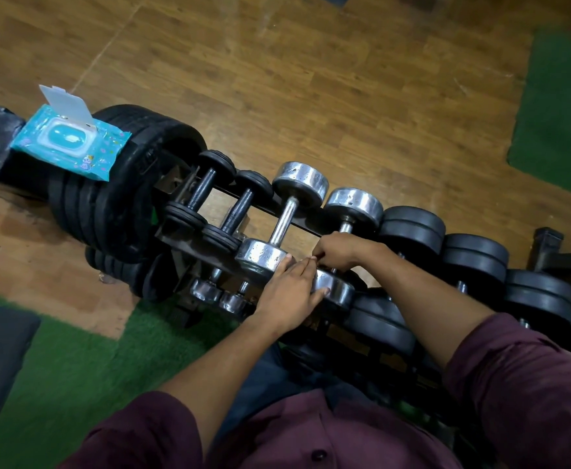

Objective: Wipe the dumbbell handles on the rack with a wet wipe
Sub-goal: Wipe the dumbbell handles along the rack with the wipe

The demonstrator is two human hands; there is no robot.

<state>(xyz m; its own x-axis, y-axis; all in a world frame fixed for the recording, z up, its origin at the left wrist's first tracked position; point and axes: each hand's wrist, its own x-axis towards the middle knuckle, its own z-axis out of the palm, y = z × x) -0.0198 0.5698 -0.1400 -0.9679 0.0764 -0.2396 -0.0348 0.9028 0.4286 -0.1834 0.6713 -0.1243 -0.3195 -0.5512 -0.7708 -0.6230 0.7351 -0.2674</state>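
Note:
A dark rack (306, 228) carries a row of dumbbells, black ones to the left and right and two chrome ones in the middle. My right hand (336, 252) is curled round the handle of the second chrome dumbbell (353, 206); any wipe in it is hidden by the fingers. My left hand (289, 292) rests with straight fingers on that dumbbell's near chrome head (336, 289). The first chrome dumbbell (282, 216) lies just to the left, its handle bare. An open teal wet wipe pack (71, 143) lies on a stack of black weight plates (135, 184) at the left.
Small black dumbbells (203, 187) sit at the rack's left end and large black ones (412, 228) run off to the right. A lower tier holds small chrome dumbbells (206, 289). Wooden floor lies behind the rack, green turf (74, 367) in front.

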